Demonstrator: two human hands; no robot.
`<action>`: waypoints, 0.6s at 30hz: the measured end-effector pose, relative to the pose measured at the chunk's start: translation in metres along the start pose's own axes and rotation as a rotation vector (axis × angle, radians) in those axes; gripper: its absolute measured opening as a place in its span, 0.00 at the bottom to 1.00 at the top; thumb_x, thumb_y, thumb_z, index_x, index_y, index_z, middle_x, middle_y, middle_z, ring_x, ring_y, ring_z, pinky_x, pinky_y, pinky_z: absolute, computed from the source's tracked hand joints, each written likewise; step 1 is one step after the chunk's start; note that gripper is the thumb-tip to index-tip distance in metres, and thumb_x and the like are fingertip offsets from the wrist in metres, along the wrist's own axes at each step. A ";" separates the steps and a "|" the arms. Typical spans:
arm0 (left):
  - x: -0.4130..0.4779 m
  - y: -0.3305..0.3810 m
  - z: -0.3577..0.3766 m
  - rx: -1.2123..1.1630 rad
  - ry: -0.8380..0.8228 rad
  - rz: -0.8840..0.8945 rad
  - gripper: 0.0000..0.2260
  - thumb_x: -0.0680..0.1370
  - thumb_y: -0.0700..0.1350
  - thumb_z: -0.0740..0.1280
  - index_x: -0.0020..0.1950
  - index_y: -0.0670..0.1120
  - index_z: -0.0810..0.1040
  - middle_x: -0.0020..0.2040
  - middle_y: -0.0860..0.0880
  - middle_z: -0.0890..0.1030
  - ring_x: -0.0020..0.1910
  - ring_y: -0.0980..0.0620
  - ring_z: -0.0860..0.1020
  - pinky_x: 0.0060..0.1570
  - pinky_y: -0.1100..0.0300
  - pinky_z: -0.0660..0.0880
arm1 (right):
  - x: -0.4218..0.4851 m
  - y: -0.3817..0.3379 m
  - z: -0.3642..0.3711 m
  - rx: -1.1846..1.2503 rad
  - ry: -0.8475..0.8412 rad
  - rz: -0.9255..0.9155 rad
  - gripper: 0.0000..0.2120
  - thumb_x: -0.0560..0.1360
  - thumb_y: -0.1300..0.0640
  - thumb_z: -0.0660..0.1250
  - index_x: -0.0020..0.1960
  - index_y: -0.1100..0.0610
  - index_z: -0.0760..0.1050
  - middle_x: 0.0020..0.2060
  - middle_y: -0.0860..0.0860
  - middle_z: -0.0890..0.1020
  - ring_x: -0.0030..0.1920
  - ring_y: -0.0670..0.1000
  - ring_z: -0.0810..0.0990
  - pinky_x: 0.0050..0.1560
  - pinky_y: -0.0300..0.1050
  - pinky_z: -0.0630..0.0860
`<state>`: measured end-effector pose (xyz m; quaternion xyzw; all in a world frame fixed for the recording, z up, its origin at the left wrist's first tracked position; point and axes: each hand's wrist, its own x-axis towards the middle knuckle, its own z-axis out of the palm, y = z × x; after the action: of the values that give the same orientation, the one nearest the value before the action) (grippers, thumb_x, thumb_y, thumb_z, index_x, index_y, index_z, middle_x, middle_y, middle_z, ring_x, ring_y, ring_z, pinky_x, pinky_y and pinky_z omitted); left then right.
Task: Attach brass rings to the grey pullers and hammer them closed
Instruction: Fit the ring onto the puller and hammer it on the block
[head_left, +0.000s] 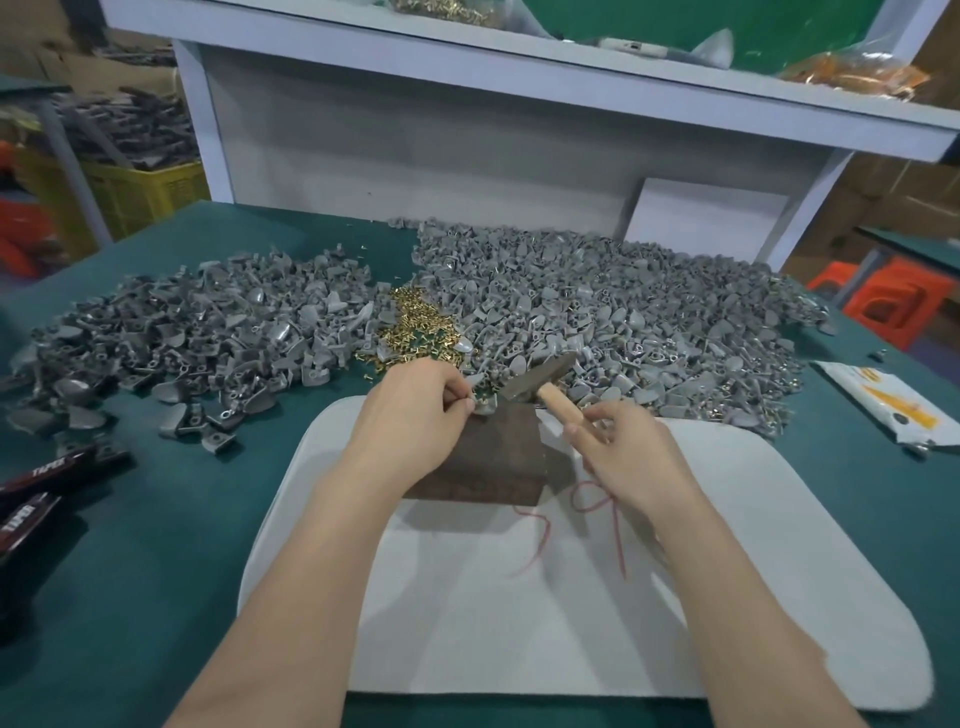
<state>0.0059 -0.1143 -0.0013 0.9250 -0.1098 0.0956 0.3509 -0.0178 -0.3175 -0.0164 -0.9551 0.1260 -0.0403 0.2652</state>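
My left hand (415, 405) pinches a small grey puller (482, 406) at the far edge of a dark metal block (493, 457). My right hand (623, 452) grips the wooden handle of a hammer (540, 376), whose steel head hangs tilted just above the puller. A heap of brass rings (415, 327) lies beyond my left hand, between two big piles of grey pullers, one on the left (208, 332) and one on the right (623, 312). Whether a ring sits on the held puller is too small to tell.
The block rests on a white pad (519, 597) on the green table (156, 519). A red thread (597, 514) trails over the pad. Dark packets (47, 478) lie at the left, a white packet (883, 405) at the right. A white shelf unit (415, 130) stands behind.
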 end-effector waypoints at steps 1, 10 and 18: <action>0.000 0.000 0.000 -0.007 0.006 0.000 0.04 0.77 0.45 0.67 0.46 0.50 0.81 0.39 0.55 0.78 0.44 0.52 0.77 0.47 0.57 0.75 | -0.001 -0.001 -0.001 -0.082 0.024 -0.001 0.13 0.76 0.46 0.64 0.56 0.50 0.78 0.48 0.54 0.82 0.49 0.56 0.79 0.45 0.45 0.73; 0.001 0.002 0.001 -0.172 0.080 0.035 0.08 0.77 0.42 0.65 0.53 0.50 0.80 0.44 0.54 0.81 0.46 0.53 0.78 0.50 0.61 0.74 | -0.001 -0.068 0.007 0.283 -0.068 -0.411 0.05 0.76 0.54 0.66 0.51 0.48 0.78 0.35 0.50 0.83 0.37 0.51 0.81 0.46 0.52 0.79; 0.010 -0.007 -0.014 -0.656 0.563 -0.222 0.08 0.79 0.40 0.62 0.53 0.53 0.74 0.45 0.61 0.76 0.46 0.64 0.75 0.42 0.78 0.68 | 0.091 -0.100 -0.011 0.163 0.211 -0.060 0.31 0.78 0.53 0.63 0.76 0.48 0.51 0.66 0.57 0.71 0.54 0.54 0.75 0.58 0.52 0.75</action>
<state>0.0158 -0.1012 0.0072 0.7089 0.0656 0.2654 0.6502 0.0904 -0.2645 0.0455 -0.9241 0.1210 -0.1588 0.3260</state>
